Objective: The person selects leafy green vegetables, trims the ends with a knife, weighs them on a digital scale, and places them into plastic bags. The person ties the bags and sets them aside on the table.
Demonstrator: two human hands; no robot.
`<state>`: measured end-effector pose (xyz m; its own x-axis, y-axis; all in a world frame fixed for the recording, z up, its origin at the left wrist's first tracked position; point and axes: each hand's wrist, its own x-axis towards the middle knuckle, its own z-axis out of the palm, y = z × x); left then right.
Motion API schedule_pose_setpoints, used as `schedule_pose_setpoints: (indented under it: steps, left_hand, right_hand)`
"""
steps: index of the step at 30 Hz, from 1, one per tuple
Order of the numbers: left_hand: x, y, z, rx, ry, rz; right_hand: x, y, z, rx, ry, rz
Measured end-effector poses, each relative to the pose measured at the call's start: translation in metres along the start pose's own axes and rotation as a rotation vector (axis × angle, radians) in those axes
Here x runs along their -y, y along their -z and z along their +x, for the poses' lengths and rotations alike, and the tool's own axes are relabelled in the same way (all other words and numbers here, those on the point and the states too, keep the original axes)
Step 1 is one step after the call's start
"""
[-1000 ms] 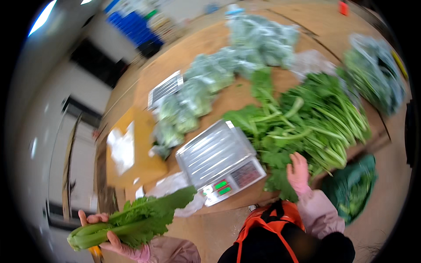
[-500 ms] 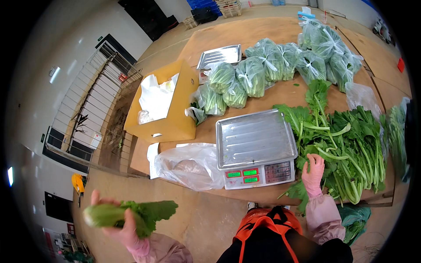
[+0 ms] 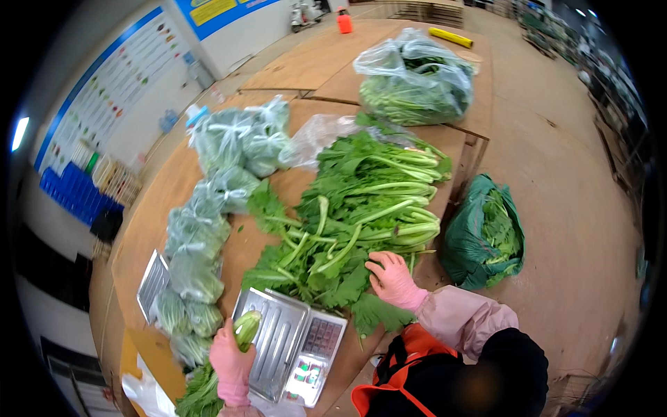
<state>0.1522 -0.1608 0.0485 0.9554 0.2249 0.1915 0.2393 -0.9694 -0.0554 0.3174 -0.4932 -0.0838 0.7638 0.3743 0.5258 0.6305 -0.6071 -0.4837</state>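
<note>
My left hand (image 3: 231, 361), in a pink glove, is closed round a bunch of leafy greens (image 3: 246, 329). Its pale stem end points up over the steel pan of the scale (image 3: 278, 344), while the leaves trail below my wrist. At the near edge of a big heap of long-stemmed greens (image 3: 361, 201) is my right hand (image 3: 396, 281), also gloved in pink. Its fingers are bent and a little apart with nothing seen between them. A broad leaf (image 3: 377, 311) lies beside that wrist. The scale's keypad and lit displays face my body.
Tied clear bags of greens (image 3: 198, 243) line the table's left side, near a second steel pan (image 3: 152, 285) and a yellow box (image 3: 149, 351). A large clear bag of greens (image 3: 417, 87) stands at the back. A green sack of greens (image 3: 483, 236) sits right of the table.
My view has swung to the right. My left hand has brought the bunch from beside the table to over the scale's pan. My right hand stays by the heap.
</note>
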Motion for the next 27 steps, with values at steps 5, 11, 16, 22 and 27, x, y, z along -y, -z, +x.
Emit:
schedule_pose_setpoints:
  steps: [5, 11, 16, 22, 27]
  left_hand:
    - [0.002, -0.089, 0.046, 0.152, -0.085, -0.034]
    - [-0.008, -0.126, 0.053, 0.262, -0.006, -0.230]
    - [-0.002, -0.150, 0.045, 0.281, 0.011, -0.164]
    - [-0.085, -0.061, 0.071, 0.081, -0.098, -0.124]
    - [-0.069, -0.043, 0.062, -0.012, 0.094, -0.085]
  right_hand:
    - [-0.067, 0.036, 0.007, -0.135, -0.173, -0.101]
    - [-0.206, 0.064, 0.030, -0.426, -0.398, -0.151]
    - [-0.292, 0.064, 0.104, -0.453, -0.318, -0.182]
    - [-0.398, 0.023, 0.206, 0.093, -0.556, -0.163]
    - [-0.463, -0.043, 0.218, 0.386, -0.617, -0.281]
